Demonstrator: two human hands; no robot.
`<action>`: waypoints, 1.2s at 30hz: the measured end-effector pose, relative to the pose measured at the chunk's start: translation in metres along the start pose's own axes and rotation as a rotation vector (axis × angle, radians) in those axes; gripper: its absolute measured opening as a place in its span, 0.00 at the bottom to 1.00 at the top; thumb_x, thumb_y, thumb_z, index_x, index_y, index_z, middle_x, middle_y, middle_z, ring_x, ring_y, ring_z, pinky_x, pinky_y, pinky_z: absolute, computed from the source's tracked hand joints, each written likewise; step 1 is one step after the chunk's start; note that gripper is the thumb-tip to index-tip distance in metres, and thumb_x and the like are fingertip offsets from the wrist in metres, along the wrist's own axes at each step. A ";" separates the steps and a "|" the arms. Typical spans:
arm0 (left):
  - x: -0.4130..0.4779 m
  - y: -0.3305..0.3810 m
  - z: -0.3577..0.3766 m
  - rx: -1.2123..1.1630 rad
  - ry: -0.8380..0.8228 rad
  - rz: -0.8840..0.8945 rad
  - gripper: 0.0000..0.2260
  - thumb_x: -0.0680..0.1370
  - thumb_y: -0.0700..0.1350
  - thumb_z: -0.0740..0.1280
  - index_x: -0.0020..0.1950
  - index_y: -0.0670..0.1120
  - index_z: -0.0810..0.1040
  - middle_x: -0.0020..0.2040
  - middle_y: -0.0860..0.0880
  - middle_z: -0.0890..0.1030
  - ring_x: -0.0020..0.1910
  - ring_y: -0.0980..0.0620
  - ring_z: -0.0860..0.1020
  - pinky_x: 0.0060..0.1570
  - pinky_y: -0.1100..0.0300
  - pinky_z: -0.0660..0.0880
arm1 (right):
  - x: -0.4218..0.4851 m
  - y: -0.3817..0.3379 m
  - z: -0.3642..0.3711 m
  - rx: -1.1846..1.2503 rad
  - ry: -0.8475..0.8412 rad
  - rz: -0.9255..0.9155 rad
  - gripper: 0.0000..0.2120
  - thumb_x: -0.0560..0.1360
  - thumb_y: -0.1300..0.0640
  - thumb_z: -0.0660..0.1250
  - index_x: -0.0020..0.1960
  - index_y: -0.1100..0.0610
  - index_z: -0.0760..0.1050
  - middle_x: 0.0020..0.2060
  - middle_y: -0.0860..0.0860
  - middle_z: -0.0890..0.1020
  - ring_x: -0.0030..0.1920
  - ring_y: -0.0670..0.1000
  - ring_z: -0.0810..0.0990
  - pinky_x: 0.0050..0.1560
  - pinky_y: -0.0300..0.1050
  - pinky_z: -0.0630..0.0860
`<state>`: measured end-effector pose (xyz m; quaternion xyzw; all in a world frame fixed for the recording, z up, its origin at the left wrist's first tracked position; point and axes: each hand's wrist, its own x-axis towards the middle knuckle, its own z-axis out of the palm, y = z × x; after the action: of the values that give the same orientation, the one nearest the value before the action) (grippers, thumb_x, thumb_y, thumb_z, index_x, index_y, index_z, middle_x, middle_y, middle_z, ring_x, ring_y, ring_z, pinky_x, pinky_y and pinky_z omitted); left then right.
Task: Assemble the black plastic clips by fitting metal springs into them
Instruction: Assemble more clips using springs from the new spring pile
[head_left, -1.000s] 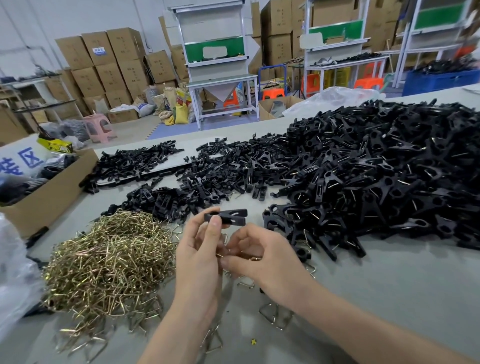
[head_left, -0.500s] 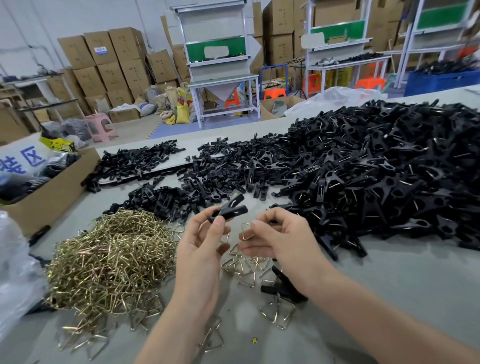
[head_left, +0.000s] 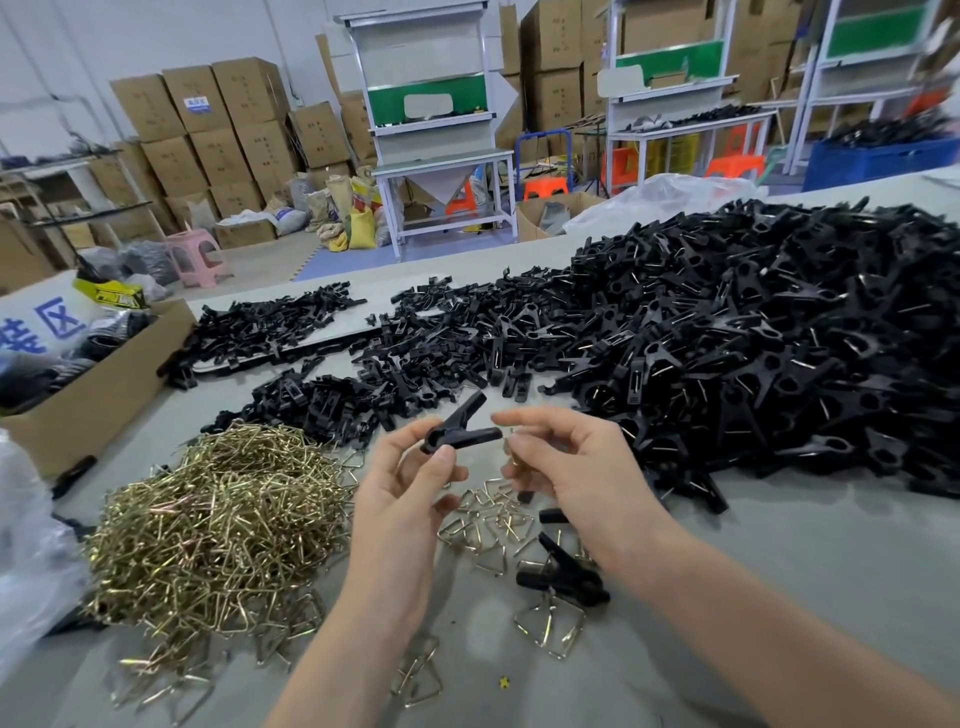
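Compared with half a second ago, the black plastic two-piece clip is gaping into a wider V, and the right hand is sitting closer to its open end, higher off the grey desk.

Reading left to right:

- **Spring stock:** a tangled heap of brass-coloured bent-wire springs is lying on the desk at the left, with neither hand touching it.
- **Left hand:** just right of the heap, the left hand is holding the clip in the air. Its grip is pinching the hinge end between thumb and fingers, so the two arms are pointing up and to the right.
- **Right hand:** its grip is pressing thumb toward forefinger around what appears to be a single wire spring. Only a sliver of wire is showing, just beside the tip of the clip's lower arm.
- **Below the hands:** loose triangular springs are lying scattered, and a separate black clip is resting among them. Whether it is carrying a spring cannot be told.
- **Far right:** a large mound of black clips is covering the desk.

Assessment: the spring-fitting step is under way. The spring is being presented to the clip and does not look seated yet. The next move is calling for the spring's ends to be lined up with the spread arms and pushed home, with the left grip holding the two halves mated. A slip at the hinge would likely let the pieces part.
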<state>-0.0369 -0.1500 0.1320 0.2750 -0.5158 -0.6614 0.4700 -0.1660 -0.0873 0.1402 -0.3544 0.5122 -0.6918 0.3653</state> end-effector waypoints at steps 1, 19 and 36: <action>0.000 0.000 0.000 0.009 -0.002 0.003 0.13 0.68 0.43 0.68 0.53 0.49 0.79 0.38 0.52 0.81 0.37 0.57 0.79 0.41 0.59 0.71 | 0.000 0.000 -0.001 -0.053 0.004 -0.029 0.11 0.75 0.68 0.67 0.48 0.53 0.82 0.33 0.49 0.81 0.33 0.49 0.80 0.36 0.41 0.78; 0.000 0.002 -0.004 0.182 -0.170 0.036 0.10 0.74 0.39 0.67 0.55 0.45 0.80 0.37 0.48 0.80 0.38 0.53 0.78 0.43 0.61 0.76 | 0.005 -0.020 -0.012 -0.307 -0.100 -0.208 0.17 0.70 0.66 0.74 0.52 0.51 0.74 0.46 0.53 0.75 0.27 0.46 0.76 0.29 0.38 0.75; 0.002 0.000 -0.007 0.240 -0.172 0.067 0.10 0.74 0.41 0.68 0.55 0.48 0.80 0.37 0.49 0.81 0.39 0.53 0.79 0.47 0.56 0.76 | 0.008 -0.017 -0.015 -0.375 -0.095 -0.216 0.16 0.69 0.65 0.74 0.48 0.48 0.75 0.43 0.49 0.76 0.27 0.46 0.77 0.28 0.35 0.72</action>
<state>-0.0316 -0.1551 0.1300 0.2542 -0.6385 -0.6000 0.4095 -0.1857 -0.0839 0.1544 -0.5010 0.5734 -0.6019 0.2405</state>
